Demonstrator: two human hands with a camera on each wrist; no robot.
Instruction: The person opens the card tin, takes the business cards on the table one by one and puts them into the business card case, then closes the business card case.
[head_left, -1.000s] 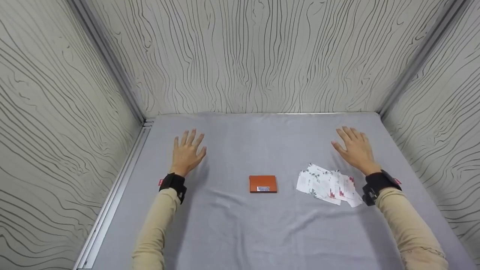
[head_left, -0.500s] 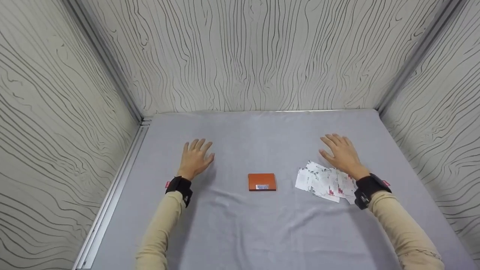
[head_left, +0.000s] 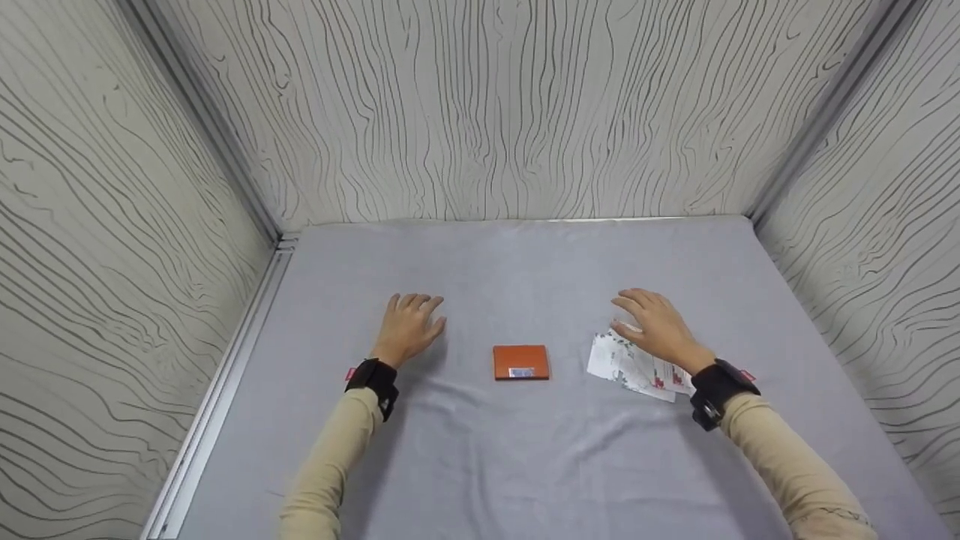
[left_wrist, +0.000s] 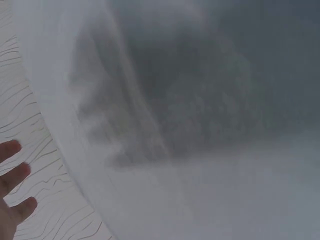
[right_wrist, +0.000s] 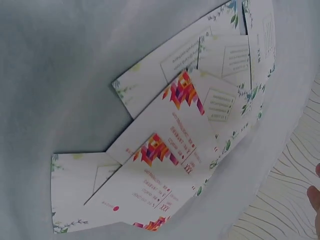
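An orange card case (head_left: 521, 361) with a small silver plate lies flat in the middle of the cloth. To its right, several white business cards (head_left: 626, 366) overlap in a loose spread; the right wrist view shows red-orange and green leaf prints on these cards (right_wrist: 165, 120). My right hand (head_left: 656, 330) hovers over the spread's far edge, fingers loosely bent, holding nothing, and covers part of the cards. Left of the case, my left hand (head_left: 409, 328) hangs over the cloth with relaxed, spread fingers and nothing in it. Its fingertips (left_wrist: 20, 172) show at the left wrist view's edge.
A grey cloth (head_left: 480, 465) with some wrinkles covers the table. Wood-grain patterned panels (head_left: 480, 112) stand at the back and both sides. A metal rail (head_left: 217, 390) runs along the left edge.
Both hands have moved inward and nearer the body, the left toward the case, the right over the cards. Their fingers have bent a little more. Case and cards stay in place.
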